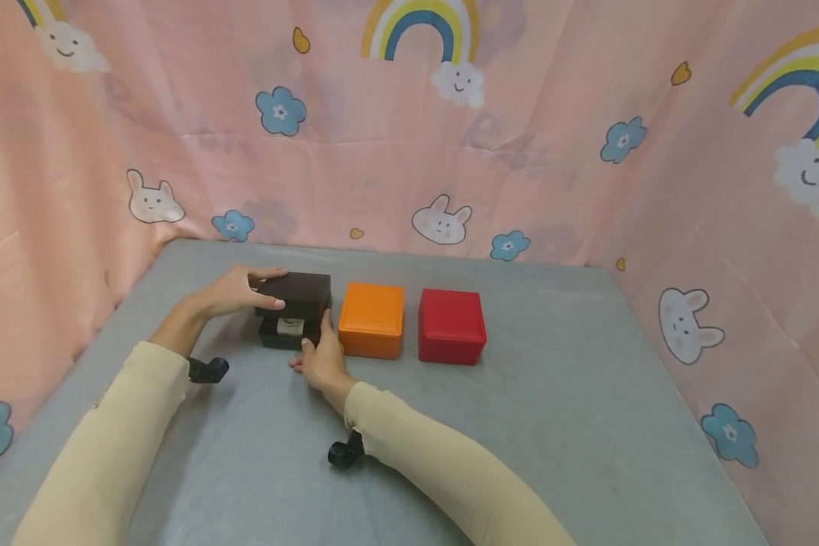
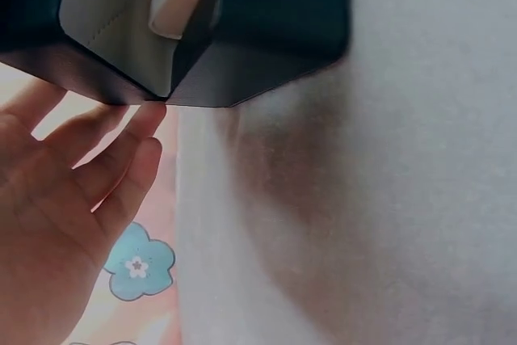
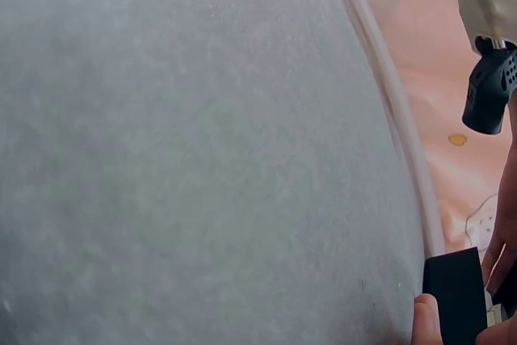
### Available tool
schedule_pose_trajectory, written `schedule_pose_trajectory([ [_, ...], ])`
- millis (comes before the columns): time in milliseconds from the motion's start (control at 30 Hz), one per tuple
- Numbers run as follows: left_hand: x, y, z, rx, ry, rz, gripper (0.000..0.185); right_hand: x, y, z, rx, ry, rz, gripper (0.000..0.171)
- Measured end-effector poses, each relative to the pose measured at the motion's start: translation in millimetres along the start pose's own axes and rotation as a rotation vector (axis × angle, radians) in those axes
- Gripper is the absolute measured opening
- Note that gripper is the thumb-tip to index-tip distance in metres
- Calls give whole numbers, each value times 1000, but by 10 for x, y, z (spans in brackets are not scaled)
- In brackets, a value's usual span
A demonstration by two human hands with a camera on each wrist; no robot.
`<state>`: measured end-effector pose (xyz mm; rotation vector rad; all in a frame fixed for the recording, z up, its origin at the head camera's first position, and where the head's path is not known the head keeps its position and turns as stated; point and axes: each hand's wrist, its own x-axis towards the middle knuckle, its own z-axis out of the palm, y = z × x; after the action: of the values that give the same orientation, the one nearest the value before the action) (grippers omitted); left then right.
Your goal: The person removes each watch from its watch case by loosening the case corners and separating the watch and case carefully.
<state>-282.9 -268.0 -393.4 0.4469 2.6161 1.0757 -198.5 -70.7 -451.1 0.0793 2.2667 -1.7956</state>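
A dark brown box stands at the left end of a row on the grey table (image 1: pixel 553 425). My left hand (image 1: pixel 242 292) grips its lid (image 1: pixel 296 294) from the left and holds it raised and tilted above the base (image 1: pixel 278 337). A pale item (image 1: pixel 290 326) shows in the gap. My right hand (image 1: pixel 324 356) pinches the base's front right corner, thumb in front and fingers along the side. In the left wrist view the fingers (image 2: pixel 121 159) touch the edge of the lid (image 2: pixel 258 38), whose grey lining shows. The right wrist view catches only a thumb (image 3: pixel 426 321) on the dark box (image 3: pixel 456 292).
An orange box (image 1: pixel 371 318) and a red box (image 1: pixel 451 324) sit shut, in line to the right of the dark one. Pink cloth with rainbows and bunnies (image 1: pixel 409 152) walls the table at the back and both sides.
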Motion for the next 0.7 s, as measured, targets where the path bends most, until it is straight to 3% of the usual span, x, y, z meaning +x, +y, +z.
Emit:
schedule_pose_trajectory([
  [300, 24, 18, -31, -1, 8, -41, 72, -7, -21, -15, 29, -13, 4, 71],
  [700, 99, 7, -31, -51, 17, -44, 68, -3, -19, -16, 11, -15, 6, 72],
])
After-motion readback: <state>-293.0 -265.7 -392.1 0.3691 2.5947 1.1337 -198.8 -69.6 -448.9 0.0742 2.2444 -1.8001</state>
